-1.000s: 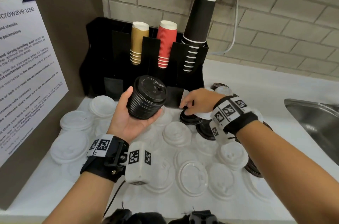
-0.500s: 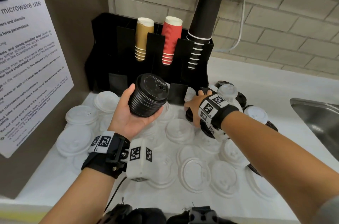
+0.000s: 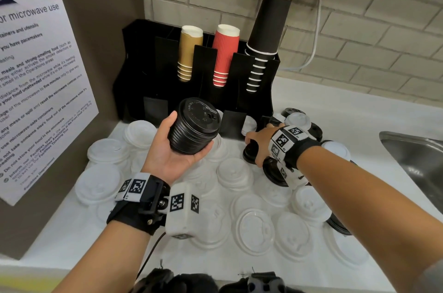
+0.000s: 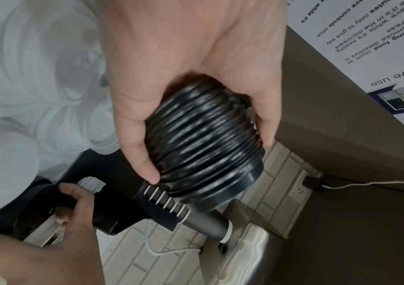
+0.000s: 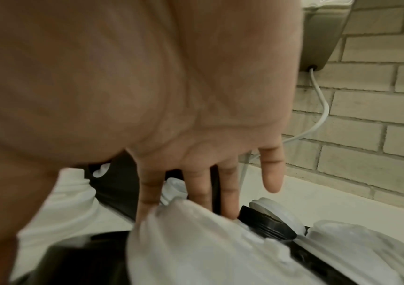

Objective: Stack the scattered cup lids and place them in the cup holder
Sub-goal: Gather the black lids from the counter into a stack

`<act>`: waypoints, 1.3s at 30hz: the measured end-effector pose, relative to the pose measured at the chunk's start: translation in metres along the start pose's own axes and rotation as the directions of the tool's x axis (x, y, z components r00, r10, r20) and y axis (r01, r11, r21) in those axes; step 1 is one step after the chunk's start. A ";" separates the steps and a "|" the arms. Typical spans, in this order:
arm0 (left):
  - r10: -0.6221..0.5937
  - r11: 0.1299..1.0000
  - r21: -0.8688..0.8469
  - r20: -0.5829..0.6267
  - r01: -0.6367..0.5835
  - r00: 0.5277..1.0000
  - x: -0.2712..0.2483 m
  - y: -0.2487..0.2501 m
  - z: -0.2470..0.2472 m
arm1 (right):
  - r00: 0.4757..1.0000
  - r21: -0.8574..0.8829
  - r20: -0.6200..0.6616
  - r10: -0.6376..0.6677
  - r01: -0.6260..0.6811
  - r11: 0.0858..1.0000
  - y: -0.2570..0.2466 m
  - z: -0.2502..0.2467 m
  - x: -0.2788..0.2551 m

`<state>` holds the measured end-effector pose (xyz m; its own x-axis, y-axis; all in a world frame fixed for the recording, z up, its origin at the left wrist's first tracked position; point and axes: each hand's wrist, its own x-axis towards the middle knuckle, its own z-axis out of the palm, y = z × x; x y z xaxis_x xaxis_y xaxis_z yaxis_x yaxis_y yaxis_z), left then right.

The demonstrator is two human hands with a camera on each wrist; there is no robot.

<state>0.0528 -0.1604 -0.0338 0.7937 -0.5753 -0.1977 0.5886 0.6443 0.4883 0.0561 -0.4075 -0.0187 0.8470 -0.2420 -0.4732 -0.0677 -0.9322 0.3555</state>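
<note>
My left hand (image 3: 178, 148) is palm up and grips a tall stack of black lids (image 3: 194, 126), seen close in the left wrist view as the ribbed stack (image 4: 203, 150). The black cup holder (image 3: 199, 76) stands at the back with gold, red and black cups in its slots. My right hand (image 3: 260, 142) reaches down in front of the holder's base. Its thumb and fingers span a loose black lid (image 3: 249, 154) on the counter. The right wrist view shows the fingers (image 5: 227, 194) pointing down behind a blurred white lid (image 5: 196, 237), their tips hidden.
Several white lids (image 3: 254, 229) lie scattered over the white counter (image 3: 347, 120), with a few more black lids (image 3: 273, 172) near my right wrist. A steel sink (image 3: 417, 160) is at the right. A brown wall with a microwave notice (image 3: 36, 91) is at the left.
My right hand has moved back and to the right from one black lid towards the holder's base. The left hand has kept the black stack where it was.
</note>
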 end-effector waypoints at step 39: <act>-0.080 0.993 0.099 0.082 0.071 0.993 0.025 -0.044 0.010 | 0.703 0.707 -0.705 0.092 0.687 0.169 -0.039 -0.004 -0.099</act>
<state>0.0454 -0.2079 -0.0521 0.7290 -0.6642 -0.1655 0.6258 0.5487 0.5544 -0.0233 -0.3466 0.0173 0.9611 -0.0664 0.2681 0.1975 -0.5136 -0.8350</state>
